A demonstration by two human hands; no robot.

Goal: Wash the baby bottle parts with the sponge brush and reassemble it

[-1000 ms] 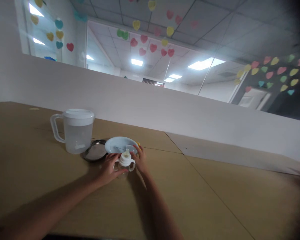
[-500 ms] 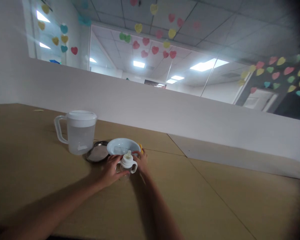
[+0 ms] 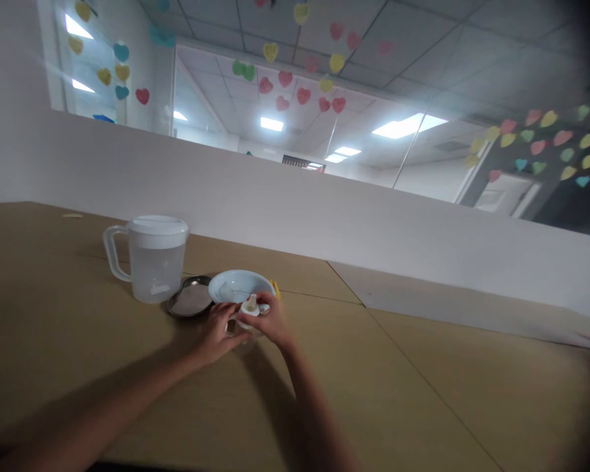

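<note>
A small baby bottle with a white collar, a pale teat and side handles stands upright between my hands, in front of a pale blue bowl. My left hand is wrapped round its clear body from the left. My right hand closes on the white collar from the right, its thumb across the front and the fingers behind. Something clear lies in the bowl. Most of the bottle's body and its right handle are covered by my hands.
A lidded clear pitcher stands at the left, its handle pointing left. Between pitcher and bowl lies a round metal dish. A yellow object shows at the bowl's right edge. A white wall rises behind the table.
My right hand has moved left from beside the bottle's right handle and closed on the white collar. My left hand keeps its hold on the bottle.
</note>
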